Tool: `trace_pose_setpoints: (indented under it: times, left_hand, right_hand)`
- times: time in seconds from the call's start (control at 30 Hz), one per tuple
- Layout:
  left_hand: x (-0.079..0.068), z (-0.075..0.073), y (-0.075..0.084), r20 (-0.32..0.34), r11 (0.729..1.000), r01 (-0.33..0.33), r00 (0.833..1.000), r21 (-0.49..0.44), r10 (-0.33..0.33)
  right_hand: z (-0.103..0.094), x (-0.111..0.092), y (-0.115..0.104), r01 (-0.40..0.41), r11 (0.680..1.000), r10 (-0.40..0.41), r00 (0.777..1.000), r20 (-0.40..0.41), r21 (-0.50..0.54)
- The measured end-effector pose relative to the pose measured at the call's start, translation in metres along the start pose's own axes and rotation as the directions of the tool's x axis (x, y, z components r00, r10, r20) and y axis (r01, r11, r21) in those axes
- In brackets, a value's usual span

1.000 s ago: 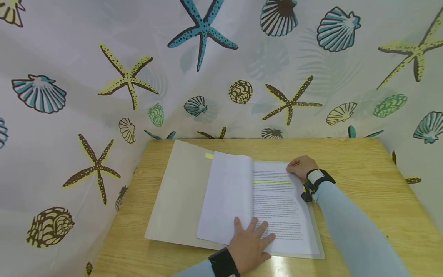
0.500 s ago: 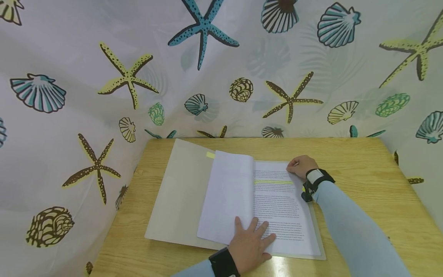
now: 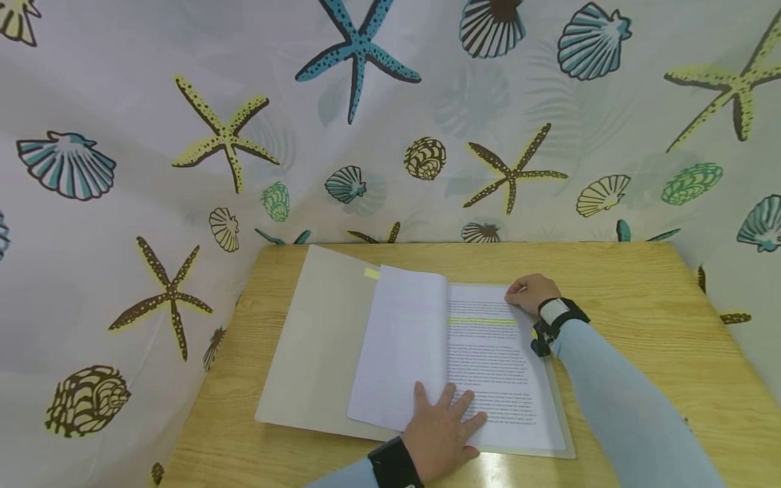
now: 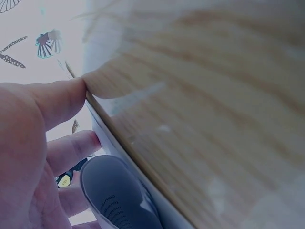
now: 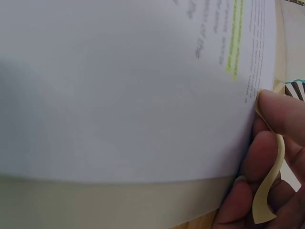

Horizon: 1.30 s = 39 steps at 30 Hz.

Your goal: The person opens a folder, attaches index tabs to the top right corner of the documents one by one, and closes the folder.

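An open cream folder [image 3: 308, 352] lies on the table, with a printed page [image 3: 488, 369] on its right side. One line on that page carries a yellow highlight [image 3: 482, 321]. My left hand [image 3: 441, 430] rests palm down with spread fingers on the lower part of the page, beside a turned-over sheet [image 3: 396, 346]. At the page's upper right corner, my right hand [image 3: 532, 293] pinches a pale yellow sticky tab [image 5: 267, 191] between thumb and finger. The tab's free end curls down past the fingers in the right wrist view; its other end meets the page edge.
Another yellow tab [image 3: 371, 274] sticks out from the turned-over sheet. The wooden table [image 3: 622, 291] ends at a white cloth [image 3: 390, 203] with starfish and shell prints, hanging behind and along both sides.
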<state>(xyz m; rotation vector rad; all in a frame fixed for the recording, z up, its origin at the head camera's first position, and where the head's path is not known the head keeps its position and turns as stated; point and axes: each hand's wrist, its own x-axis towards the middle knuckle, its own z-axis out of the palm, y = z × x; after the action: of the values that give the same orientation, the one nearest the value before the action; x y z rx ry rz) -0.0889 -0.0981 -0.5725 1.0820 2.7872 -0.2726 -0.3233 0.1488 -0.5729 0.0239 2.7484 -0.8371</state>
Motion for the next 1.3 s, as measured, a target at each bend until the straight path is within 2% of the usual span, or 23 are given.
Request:
trace_pose_setpoints:
  times: [0.43,0.53,0.8,1.3]
  left_hand:
    - [0.002,0.0,0.0,-0.003,1.0,-0.002,1.0,0.004,0.002]
    - [0.002,0.0,0.001,-0.008,1.0,0.001,1.0,0.004,-0.001]
    - [0.002,0.0,0.0,-0.002,1.0,0.001,1.0,0.0,-0.001]
    - [0.001,0.0,-0.001,-0.014,0.999,0.002,1.0,-0.036,-0.002]
  right_hand:
    - [-0.005,-0.005,-0.007,0.015,0.996,-0.017,1.0,-0.022,-0.09]
    - [-0.006,-0.003,-0.001,0.03,0.996,-0.031,0.999,-0.016,-0.088]
    - [-0.006,0.005,0.016,0.078,0.997,-0.078,0.997,0.018,-0.007]
    - [-0.007,0.001,0.009,0.069,0.998,-0.069,0.997,0.025,-0.003]
